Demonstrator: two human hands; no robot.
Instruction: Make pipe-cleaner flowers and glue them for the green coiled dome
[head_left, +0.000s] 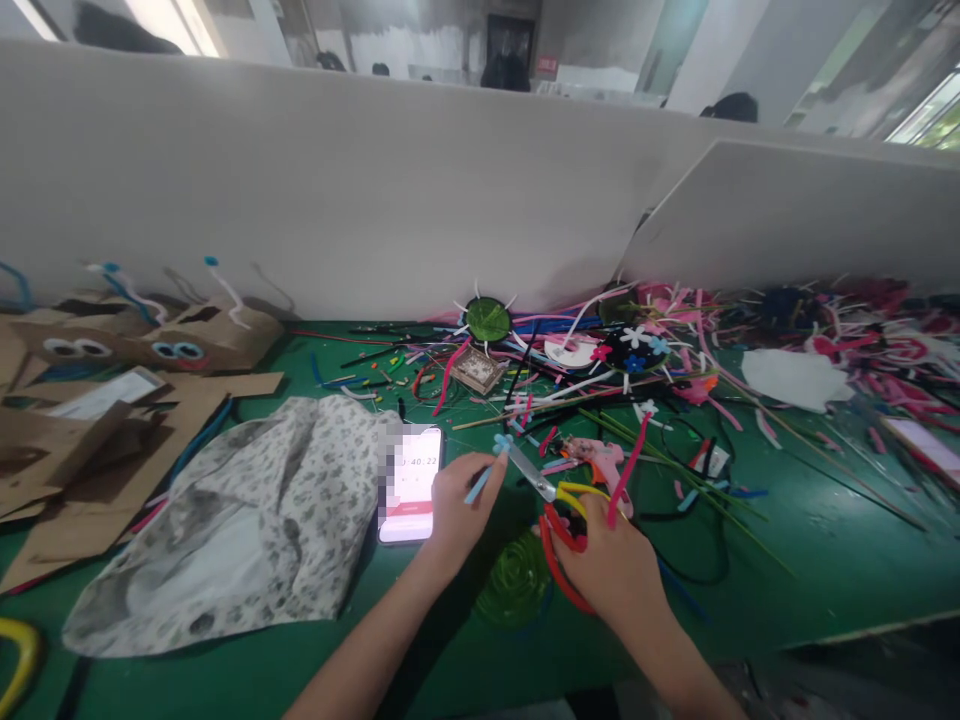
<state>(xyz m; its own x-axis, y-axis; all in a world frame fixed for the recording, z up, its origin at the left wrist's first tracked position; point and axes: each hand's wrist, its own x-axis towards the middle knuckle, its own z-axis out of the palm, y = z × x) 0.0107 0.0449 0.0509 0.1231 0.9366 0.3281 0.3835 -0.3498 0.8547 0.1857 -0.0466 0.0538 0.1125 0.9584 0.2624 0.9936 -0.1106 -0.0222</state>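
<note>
My left hand [457, 505] pinches a light blue pipe cleaner [487, 468] with a small flower-like twist at its top. My right hand [611, 560] grips red and yellow handled scissors [551, 495], whose blades point up-left and touch the blue pipe cleaner near its twisted end. A pink pipe cleaner [628, 470] sticks up by my right fingers. A green spiral coil [516, 585] lies on the green table [787, 560] between my wrists.
A lit phone [412, 485] lies beside a floral cloth [232, 530]. Cardboard shapes with googly eyes [112, 380] are at left. A tangle of pipe cleaners [675, 370], a pink glue gun [600, 455] and a white partition [375, 180] stand behind.
</note>
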